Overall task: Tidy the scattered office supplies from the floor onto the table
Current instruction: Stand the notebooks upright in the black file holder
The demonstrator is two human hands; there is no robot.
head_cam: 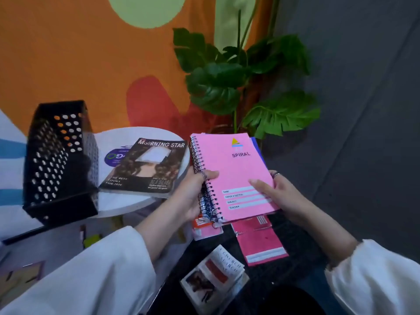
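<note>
the task looks partly done: on the small round white table [136, 202] a "morning star" magazine [145, 167] already lies flat, overlapping a purple round sticker or disc [114, 156], and a black perforated metal desk organiser [60, 160] sits tipped at the table's left edge. a stack of spiral notebooks, topped by the pink spiral notebook [234, 176], is held up in the air just right of the table, not yet set down. the left hand [193, 194] grips the stack at its wire binding, thumb curled over the cover and fingers wrapped beneath; the right hand [279, 196] holds the opposite edge, thumb lying flat across the cover's label lines and fingers tucked behind. a blue cover [258, 148] peeks out behind the pink one, and an orange-and-white booklet [204, 226] hangs at the stack's near-left corner, though i cannot tell whether it is part of the held stack or lying below. still left on the dark floor [295, 235] near the person are a magenta notebook [261, 242] and a small photo booklet [216, 276]; further left, under the table, some yellow and purple items [25, 273] are too blurred to name. my guess is the stack goes onto the table next, then these remaining pieces. beyond the table, an orange wall with green and red shapes [91, 53] rises, a monstera plant [245, 87] stands at the far right of the table, and grey carpet [363, 110] stretches off right.
</note>
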